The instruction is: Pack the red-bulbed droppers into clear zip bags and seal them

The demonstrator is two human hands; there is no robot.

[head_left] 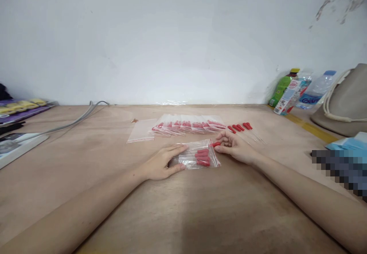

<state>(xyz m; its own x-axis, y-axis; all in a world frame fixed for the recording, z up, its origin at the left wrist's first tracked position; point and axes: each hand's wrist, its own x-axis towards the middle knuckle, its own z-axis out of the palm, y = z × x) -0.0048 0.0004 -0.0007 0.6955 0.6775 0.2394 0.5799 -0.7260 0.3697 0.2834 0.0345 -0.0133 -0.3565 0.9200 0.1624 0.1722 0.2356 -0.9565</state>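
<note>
In the middle of the table lies a clear zip bag (190,156) holding several droppers with red rubber bulbs (203,157). My left hand (163,163) grips its left end, fingers along the upper edge and thumb at the lower edge. At the bag's right end, by the red-lined mouth, my right hand (233,147) pinches a dropper (216,144) by its red bulb. The dropper's stem points left into the bag's mouth. Behind my right hand lie several loose droppers (237,128), bulbs away from me, their thin clear stems partly hidden by the hand.
Behind the bag, a row of filled zip bags (186,125) overlaps, with flat zip bags (140,130) at its left. Bottles (314,89), a carton (289,95) and a beige bag (344,101) stand at right. A grey cable (77,121) and a white-edged object (25,151) lie left.
</note>
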